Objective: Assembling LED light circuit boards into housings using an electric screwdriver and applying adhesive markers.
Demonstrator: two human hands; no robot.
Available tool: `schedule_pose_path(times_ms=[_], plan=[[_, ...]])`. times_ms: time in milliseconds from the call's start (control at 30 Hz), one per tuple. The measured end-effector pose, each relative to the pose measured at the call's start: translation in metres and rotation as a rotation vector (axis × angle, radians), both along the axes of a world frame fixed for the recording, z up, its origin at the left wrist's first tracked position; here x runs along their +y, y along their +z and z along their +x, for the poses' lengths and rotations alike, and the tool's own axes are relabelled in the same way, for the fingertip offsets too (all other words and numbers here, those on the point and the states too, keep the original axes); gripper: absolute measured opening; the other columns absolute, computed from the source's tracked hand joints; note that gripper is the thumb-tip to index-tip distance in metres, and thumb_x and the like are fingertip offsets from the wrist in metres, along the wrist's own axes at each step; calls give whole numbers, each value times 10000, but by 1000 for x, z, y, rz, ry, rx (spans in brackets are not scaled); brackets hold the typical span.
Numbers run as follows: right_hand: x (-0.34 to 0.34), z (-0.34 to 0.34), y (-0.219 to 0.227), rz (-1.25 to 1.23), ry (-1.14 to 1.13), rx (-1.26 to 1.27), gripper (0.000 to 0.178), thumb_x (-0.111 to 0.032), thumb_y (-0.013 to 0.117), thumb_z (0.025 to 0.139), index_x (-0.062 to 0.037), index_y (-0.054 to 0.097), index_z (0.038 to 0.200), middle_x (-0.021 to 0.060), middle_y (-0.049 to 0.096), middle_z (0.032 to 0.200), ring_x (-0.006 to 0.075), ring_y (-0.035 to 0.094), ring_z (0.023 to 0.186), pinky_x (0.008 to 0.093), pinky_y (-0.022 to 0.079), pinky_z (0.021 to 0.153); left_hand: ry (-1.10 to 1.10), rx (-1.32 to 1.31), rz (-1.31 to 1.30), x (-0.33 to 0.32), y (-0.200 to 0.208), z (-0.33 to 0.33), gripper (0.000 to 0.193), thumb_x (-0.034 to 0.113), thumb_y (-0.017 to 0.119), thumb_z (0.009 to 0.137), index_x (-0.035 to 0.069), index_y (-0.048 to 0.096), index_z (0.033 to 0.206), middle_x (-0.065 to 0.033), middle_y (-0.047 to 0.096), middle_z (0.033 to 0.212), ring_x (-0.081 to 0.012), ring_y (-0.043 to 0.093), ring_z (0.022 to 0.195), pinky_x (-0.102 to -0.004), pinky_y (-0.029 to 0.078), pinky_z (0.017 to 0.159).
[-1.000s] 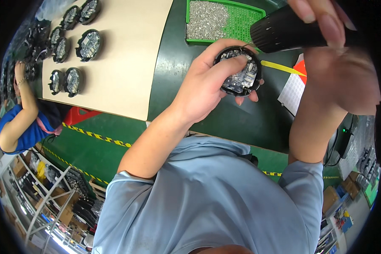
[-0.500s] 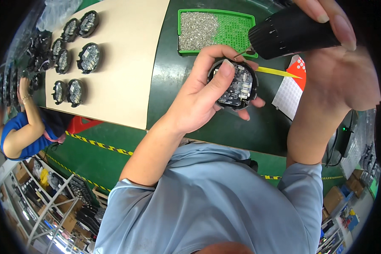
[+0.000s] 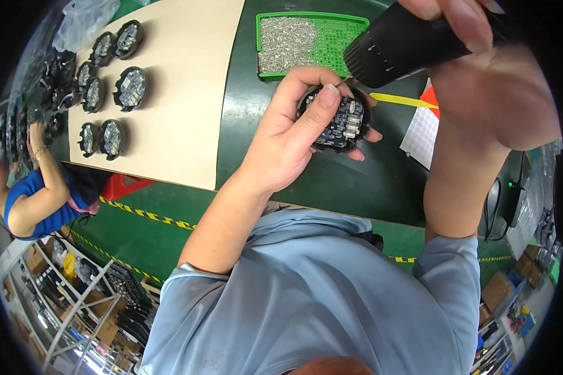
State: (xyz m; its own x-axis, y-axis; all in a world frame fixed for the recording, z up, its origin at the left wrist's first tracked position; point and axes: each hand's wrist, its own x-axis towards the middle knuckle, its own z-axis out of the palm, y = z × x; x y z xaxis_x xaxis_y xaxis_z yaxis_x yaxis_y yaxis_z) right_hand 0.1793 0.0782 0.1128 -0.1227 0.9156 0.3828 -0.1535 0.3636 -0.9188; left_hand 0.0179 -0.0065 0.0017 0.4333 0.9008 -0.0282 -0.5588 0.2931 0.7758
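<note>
My left hand [image 3: 294, 128] grips a round black housing with a circuit board [image 3: 345, 122] inside, thumb across its face and fingers round the back. Over the housing's upper rim, my right hand [image 3: 475, 37] holds a black electric screwdriver [image 3: 394, 47], tilted down to the left. Its thin bit reaches the rim near my left thumb and forefinger; the screw there is too small to make out. Just behind the housing lies a green tray [image 3: 341, 47] with many small silver screws [image 3: 286, 44] heaped in its left half.
At left, several similar round board housings [image 3: 131, 89] rest on a beige sheet [image 3: 175, 94]. Right of my left hand are a yellow strip [image 3: 397, 100] and a white sticker sheet [image 3: 419, 139]. A co-worker in blue [image 3: 37, 200] sits at far left, one hand on dark parts.
Both hands have shifted slightly left, carrying the housing and the screwdriver. The screwdriver's bit stays at the housing's upper rim.
</note>
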Motion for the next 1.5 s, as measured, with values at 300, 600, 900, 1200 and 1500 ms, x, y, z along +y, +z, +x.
schedule_pose_path(times_ms=[300, 600, 900, 1200, 1500], plan=[[8, 19, -3, 3, 7, 13, 488, -468, 634, 1003, -2, 582, 1139, 76, 684, 911, 154, 657, 826, 280, 524, 764, 82, 30, -36, -1, 2, 7, 185, 239, 512, 1099, 83, 474, 1192, -172, 658, 1141, -287, 740, 929, -366, 629, 710], [-3, 5, 4, 15, 46, 24, 495, -475, 635, 999, -2, 580, 1135, 75, 682, 905, 154, 655, 818, 279, 523, 757, 92, -29, -166, 1, 10, 3, 297, 251, 461, 1115, 91, 459, 1366, -188, 672, 1144, -314, 742, 930, -372, 623, 728], [-10, -11, 2, -11, 118, 30, 502, -482, 636, 996, -3, 578, 1132, 74, 680, 899, 153, 653, 809, 279, 521, 750, 21, 5, -262, 3, 8, 0, 298, 88, 481, 1044, -24, 515, 1317, -195, 696, 1090, -314, 751, 861, -378, 613, 690], [-4, -5, -9, -41, 169, 38, 509, -490, 637, 992, -3, 576, 1129, 73, 678, 893, 152, 651, 800, 278, 520, 744, 42, 52, -224, 0, 5, 1, 308, 127, 450, 1072, -6, 532, 1338, -255, 702, 1127, -307, 751, 866, -345, 596, 685], [-5, -11, -18, -82, 207, 53, 516, -497, 638, 988, -4, 575, 1125, 73, 676, 887, 151, 648, 791, 277, 519, 737, 28, 43, -235, 2, 5, 1, 236, 105, 515, 1049, -10, 530, 1254, -125, 707, 931, -247, 745, 777, -335, 570, 603]])
